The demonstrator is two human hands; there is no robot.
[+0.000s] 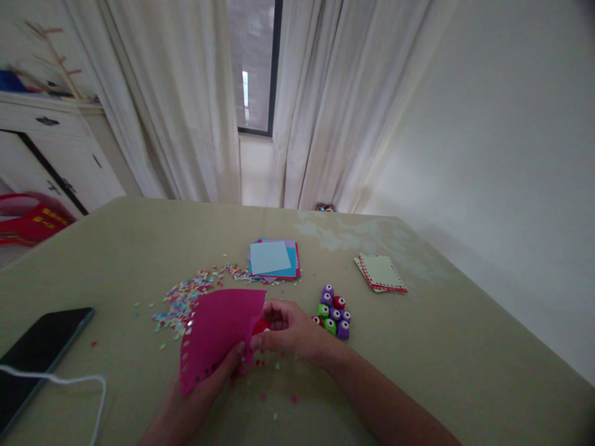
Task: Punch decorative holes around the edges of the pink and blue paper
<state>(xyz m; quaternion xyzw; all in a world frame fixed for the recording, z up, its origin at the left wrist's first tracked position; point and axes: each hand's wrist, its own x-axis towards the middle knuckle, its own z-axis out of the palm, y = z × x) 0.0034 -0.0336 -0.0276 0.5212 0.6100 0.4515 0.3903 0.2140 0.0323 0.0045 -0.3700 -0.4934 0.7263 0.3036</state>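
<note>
A magenta sheet of paper (227, 322), with a row of punched holes along its left and lower edges, is tilted up off the table in my left hand (216, 378). My left thumb presses on its lower right part; the other fingers are behind it. At the sheet's right edge, my right hand (292, 331) is closed around a small red craft punch (261, 326), partly hidden by the fingers. Several purple, green and red craft punches (332, 313) stand grouped just right of my right hand. Punched paper bits (190, 294) lie scattered behind and below the sheet.
Behind the hands lies a stack of coloured paper sheets (272, 257). Farther right are sheets with punched borders (383, 272). A black phone (39, 344) rests at the left, a white cable (69, 380) crossing it. Beyond the table (441, 347) hang curtains; a wall runs along the right.
</note>
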